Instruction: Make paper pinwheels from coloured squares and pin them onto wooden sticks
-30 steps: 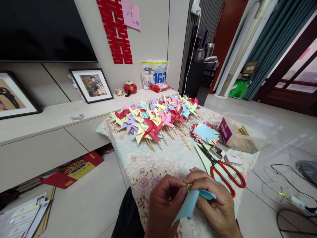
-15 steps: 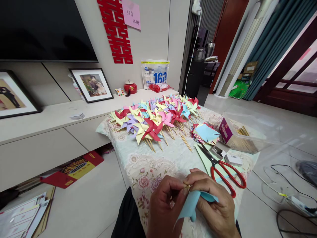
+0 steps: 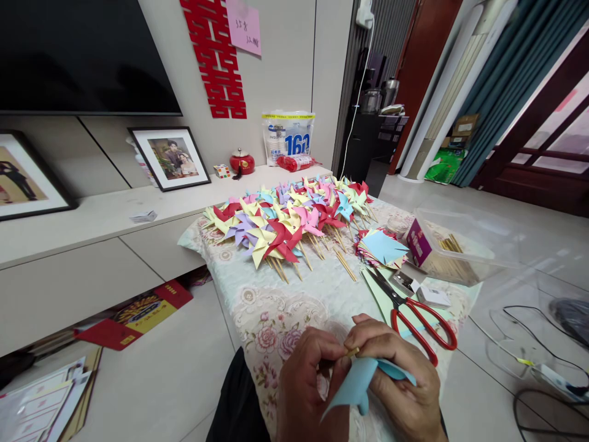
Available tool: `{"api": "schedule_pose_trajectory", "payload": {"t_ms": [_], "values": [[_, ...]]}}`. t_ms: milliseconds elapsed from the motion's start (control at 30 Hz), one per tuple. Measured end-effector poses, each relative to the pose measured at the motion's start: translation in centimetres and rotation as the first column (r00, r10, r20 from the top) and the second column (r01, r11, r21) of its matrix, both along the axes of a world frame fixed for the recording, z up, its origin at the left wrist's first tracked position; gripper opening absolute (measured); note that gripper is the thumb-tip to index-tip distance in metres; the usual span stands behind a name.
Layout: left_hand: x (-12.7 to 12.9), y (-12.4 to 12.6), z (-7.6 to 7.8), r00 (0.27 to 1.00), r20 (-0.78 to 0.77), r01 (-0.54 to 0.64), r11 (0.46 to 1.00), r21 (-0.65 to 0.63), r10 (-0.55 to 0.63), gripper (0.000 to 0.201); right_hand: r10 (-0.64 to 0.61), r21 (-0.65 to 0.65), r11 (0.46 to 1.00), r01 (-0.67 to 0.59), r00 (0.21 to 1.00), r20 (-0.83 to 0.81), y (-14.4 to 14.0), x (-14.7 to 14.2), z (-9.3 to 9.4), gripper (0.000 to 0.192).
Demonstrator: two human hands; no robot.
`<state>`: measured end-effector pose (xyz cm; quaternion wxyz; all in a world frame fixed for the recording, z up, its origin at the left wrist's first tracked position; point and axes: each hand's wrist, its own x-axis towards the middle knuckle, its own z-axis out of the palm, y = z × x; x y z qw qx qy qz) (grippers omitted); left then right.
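At the near edge of the table, my left hand pinches a thin wooden stick, whose end shows between the fingers of both hands. My right hand is closed around a light blue paper pinwheel with curled blades, its fingertips close to the stick's end. How stick and paper join is hidden by the fingers. Red-handled scissors lie just beyond my right hand on pale green paper. Finished pinwheels in several colours lie massed farther back on sticks.
Loose sticks lie beside a stack of cut paper squares. A clear plastic box holding sticks stands at the right edge, with small boxes before it. A floral cloth covers the table. Cables run over the floor at right.
The stick's end now shows more clearly between my fingers. The blue pinwheel has shifted slightly to the right and down with my right hand. Everything else stays put.
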<state>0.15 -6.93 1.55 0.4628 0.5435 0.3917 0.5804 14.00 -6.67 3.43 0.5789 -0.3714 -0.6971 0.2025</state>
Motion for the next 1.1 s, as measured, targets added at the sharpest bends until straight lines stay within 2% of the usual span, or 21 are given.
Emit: {"api": "schedule_pose_trajectory", "payload": {"t_ms": [233, 367, 533, 600, 733, 800, 933, 1100], "values": [[0.0, -0.2, 0.3, 0.999, -0.034, -0.017, 0.996, 0.083, 0.02, 0.009, 0.022, -0.009, 1.0, -0.023, 0.997, -0.068, 0.1, 0.0, -0.6, 0.01], [0.0, -0.3, 0.8, 0.99, -0.115, -0.068, 0.985, 0.159, 0.087, 0.013, -0.008, -0.021, 1.0, 0.005, 0.989, -0.148, -0.1, 0.1, -1.0, 0.009], [-0.4, -0.4, 1.2, 0.959, -0.228, -0.103, 0.957, 0.27, 0.167, 0.016, 0.03, 0.007, 1.0, -0.029, 0.996, -0.08, -0.3, 0.5, -1.2, 0.014], [-0.8, -0.3, 1.3, 0.942, -0.283, -0.083, 0.944, 0.32, 0.179, 0.016, 0.03, 0.002, 1.0, -0.03, 0.997, -0.069, -0.4, 0.7, -1.3, 0.012], [-1.6, 0.1, 1.3, 0.9, -0.411, 0.04, 0.911, 0.411, 0.146, 0.024, 0.005, -0.028, 1.0, -0.007, 0.997, -0.08, -0.4, 0.6, -1.7, 0.012], [-1.5, 0.0, 1.2, 0.9, -0.404, 0.017, 0.913, 0.407, 0.164, 0.025, -0.012, -0.049, 0.999, 0.008, 0.996, -0.087, -0.5, 0.4, -1.9, 0.012], [-0.3, -0.6, 0.9, 0.921, -0.298, -0.139, 0.925, 0.353, 0.252, 0.022, -0.036, -0.059, 0.998, 0.03, 0.995, -0.095, -0.4, 0.2, -2.0, 0.011], [0.4, -0.8, 0.7, 0.936, -0.268, -0.146, 0.943, 0.3, 0.23, 0.024, -0.048, -0.071, 0.997, 0.043, 0.996, -0.07, 0.0, 0.2, -1.8, 0.007]]}}
